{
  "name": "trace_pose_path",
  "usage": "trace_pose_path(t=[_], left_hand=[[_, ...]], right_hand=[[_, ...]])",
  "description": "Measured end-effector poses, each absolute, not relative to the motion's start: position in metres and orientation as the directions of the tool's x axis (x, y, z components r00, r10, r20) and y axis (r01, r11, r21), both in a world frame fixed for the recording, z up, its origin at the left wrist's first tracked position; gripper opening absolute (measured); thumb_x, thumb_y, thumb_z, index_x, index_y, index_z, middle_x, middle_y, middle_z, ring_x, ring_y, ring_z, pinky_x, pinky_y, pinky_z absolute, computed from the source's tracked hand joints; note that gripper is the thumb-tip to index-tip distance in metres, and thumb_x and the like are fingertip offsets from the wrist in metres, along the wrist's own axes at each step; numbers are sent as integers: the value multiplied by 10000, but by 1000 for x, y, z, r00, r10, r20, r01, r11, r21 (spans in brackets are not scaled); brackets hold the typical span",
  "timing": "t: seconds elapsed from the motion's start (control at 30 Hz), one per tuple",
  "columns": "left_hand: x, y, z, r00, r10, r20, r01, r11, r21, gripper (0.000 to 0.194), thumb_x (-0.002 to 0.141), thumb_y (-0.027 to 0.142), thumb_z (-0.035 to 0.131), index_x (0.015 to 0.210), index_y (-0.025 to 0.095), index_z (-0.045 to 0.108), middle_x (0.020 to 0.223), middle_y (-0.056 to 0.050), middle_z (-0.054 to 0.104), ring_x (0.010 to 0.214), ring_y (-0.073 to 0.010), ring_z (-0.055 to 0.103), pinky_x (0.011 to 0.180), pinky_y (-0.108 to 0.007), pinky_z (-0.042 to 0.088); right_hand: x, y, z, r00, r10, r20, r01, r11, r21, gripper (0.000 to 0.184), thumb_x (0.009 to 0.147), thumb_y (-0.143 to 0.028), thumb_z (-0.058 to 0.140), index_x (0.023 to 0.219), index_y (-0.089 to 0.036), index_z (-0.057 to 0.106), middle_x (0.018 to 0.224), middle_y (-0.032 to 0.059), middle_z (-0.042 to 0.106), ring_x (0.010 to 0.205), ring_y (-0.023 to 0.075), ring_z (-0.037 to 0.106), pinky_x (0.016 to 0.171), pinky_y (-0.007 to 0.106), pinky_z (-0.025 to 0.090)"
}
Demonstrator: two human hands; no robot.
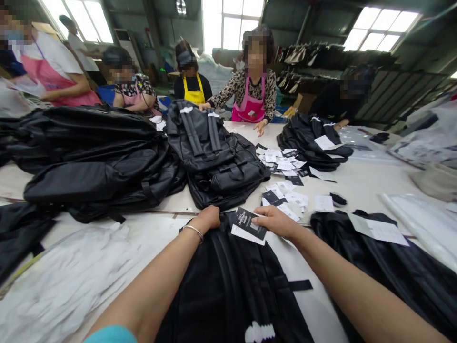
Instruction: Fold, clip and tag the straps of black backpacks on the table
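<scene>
A black backpack [214, 286] lies on the table right in front of me, its straps running toward me. My left hand [209, 217] is closed on the backpack's far end, fingers curled around the dark material. Between the thumb and fingers of my right hand [274, 220] is a black hang tag [246, 220] with white print, and a white card [243, 235] shows beneath it. Both cards are just above the backpack's far end. A white wrapping [260, 332] sits on the strap near the bottom edge of the view.
Loose tags [285, 164] are scattered beyond my right hand. Black backpacks [217, 152] are piled across the table, and another backpack [385, 257] with a card lies at right. White sheets [82, 271] lie at left. Several co-workers stand opposite, one [253, 90] touching a backpack.
</scene>
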State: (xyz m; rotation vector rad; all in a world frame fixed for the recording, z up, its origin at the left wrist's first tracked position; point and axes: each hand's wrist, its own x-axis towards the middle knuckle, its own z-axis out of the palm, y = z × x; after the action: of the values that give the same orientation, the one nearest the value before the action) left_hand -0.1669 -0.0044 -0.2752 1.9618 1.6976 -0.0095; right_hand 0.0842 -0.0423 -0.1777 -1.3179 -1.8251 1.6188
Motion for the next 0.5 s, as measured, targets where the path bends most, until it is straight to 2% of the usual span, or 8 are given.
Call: trace_pose_path(t=[0.07,0.17,0.27,0.33,0.4,0.5], left_hand=[[-168,-3,-274,215,922,-322,898,-56,437,296,653,148,622,934,118,710,1055,-208,663,1042,-341,608,880,-388,452],[-173,0,-272,303,905,-297,813,-83,576,232,623,203,649,843,157,706,987,-139,678,1025,-311,600,874,-356,445],[-182,1,-269,435,835,-338,672,-51,739,167,575,251,676,722,171,685,748,-56,678,792,-241,632,736,-309,472],[-188,-1,-269,518,773,-366,554,24,832,176,607,324,654,663,158,663,660,-49,664,670,-203,620,664,-295,477],[-192,-5,-271,571,737,-362,424,113,898,263,679,399,568,668,146,642,711,-80,693,632,-175,613,648,-289,486],[-196,-14,-280,580,745,-330,223,245,944,319,743,415,430,731,142,596,928,-142,721,587,-122,584,620,-271,487]], right_hand=[[80,-40,-176,-518,790,-329,345,-159,-925,156,757,-299,622,785,-150,660,661,-6,638,580,122,539,562,233,389],[77,-36,-181,-517,775,-364,333,-210,-919,150,726,-292,656,745,-143,652,588,-22,605,509,93,494,502,210,343],[80,-32,-190,-501,764,-408,301,-288,-909,165,695,-296,687,711,-140,638,528,-36,564,445,69,439,441,194,275],[83,-28,-196,-495,756,-429,243,-354,-903,188,672,-304,711,712,-136,636,531,-29,573,437,68,447,430,190,273],[84,-25,-201,-502,738,-451,171,-426,-888,212,645,-308,732,707,-131,633,552,-13,599,445,76,479,434,190,299],[81,-23,-208,-521,696,-494,110,-519,-848,224,603,-288,756,676,-123,623,559,2,618,450,81,508,439,184,331]])
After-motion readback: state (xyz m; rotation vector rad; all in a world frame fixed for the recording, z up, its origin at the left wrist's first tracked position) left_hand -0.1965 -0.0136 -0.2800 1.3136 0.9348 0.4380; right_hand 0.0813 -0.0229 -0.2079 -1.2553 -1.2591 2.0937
